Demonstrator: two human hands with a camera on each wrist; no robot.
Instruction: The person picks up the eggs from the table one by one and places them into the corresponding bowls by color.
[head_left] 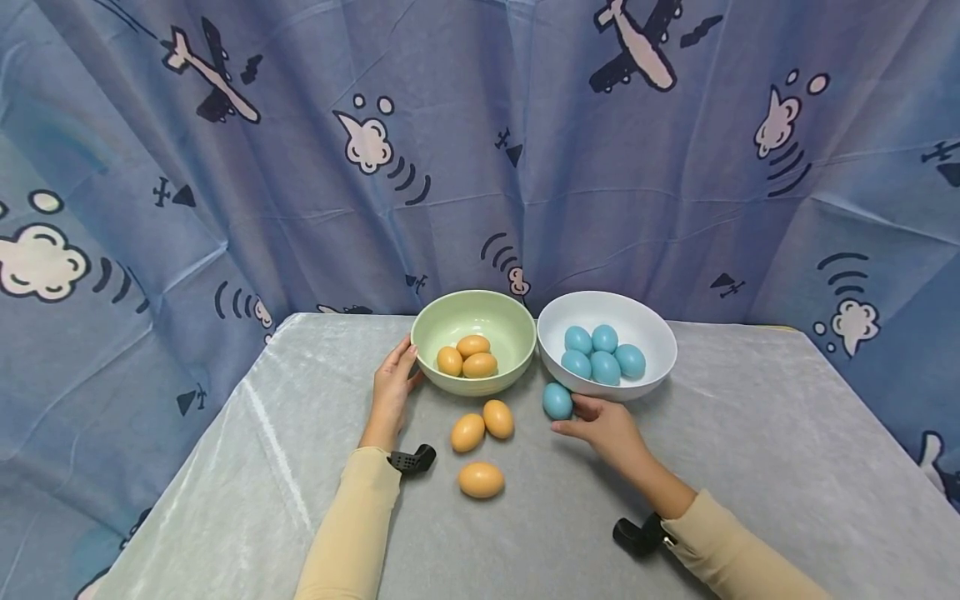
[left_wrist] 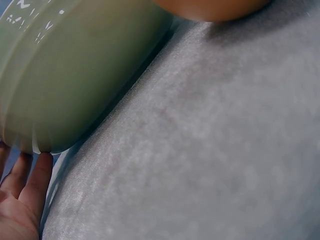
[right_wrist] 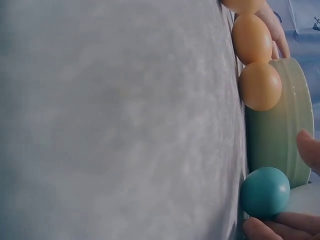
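Observation:
My left hand [head_left: 392, 392] is at the left side of a light green bowl [head_left: 517, 333]. In the left wrist view its extended fingers [left_wrist: 37, 182] touch the bowl's outer wall. Three orange-yellow eggs [head_left: 480, 365] lie inside that bowl. A loose blue egg [head_left: 557, 401] rests on the table just in front of a white bowl [head_left: 660, 346]. Beside it is my right hand [head_left: 615, 435], fingers at the egg's side. The right wrist view shows the thumb [right_wrist: 310, 152] apart from the blue egg [right_wrist: 265, 192]. Several blue eggs [head_left: 605, 367] sit in the white bowl.
Three loose orange-yellow eggs lie on the grey cloth-covered table [head_left: 555, 533]: one egg [head_left: 498, 419] touching or close to a second egg [head_left: 467, 432], and a third egg [head_left: 481, 480] nearer me. A blue curtain [head_left: 450, 167] hangs behind the table.

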